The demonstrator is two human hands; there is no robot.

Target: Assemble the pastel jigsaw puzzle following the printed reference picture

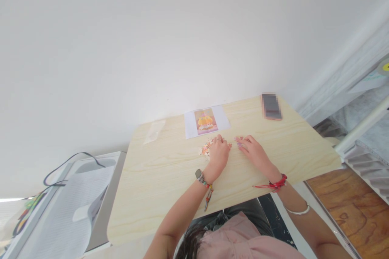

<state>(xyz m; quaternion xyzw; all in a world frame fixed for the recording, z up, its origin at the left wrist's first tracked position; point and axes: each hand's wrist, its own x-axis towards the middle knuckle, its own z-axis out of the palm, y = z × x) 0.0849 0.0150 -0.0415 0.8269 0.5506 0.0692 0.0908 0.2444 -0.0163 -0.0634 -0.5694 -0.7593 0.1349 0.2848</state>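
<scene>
A small pile of colourful jigsaw pieces (pixel 205 148) lies on the table, orange, white and dark in tone. My left hand (pixel 220 153) rests over the right part of this pile, fingers curled down; its fingertips and anything under them are hidden. Just to the right, my right hand (pixel 255 153) points leftward with its fingers bent together at a few small pinkish pieces (pixel 238 139), too small to make out clearly. Behind the hands lies a white sheet with a printed pumpkin picture (pixel 206 122).
The light wooden table (pixel 158 186) stands against a white wall. A phone (pixel 271 107) lies at its back right corner, and a translucent plastic bag (pixel 154 131) at the back left. Left of the table are papers (pixel 73 210) and a black cable (pixel 75 154).
</scene>
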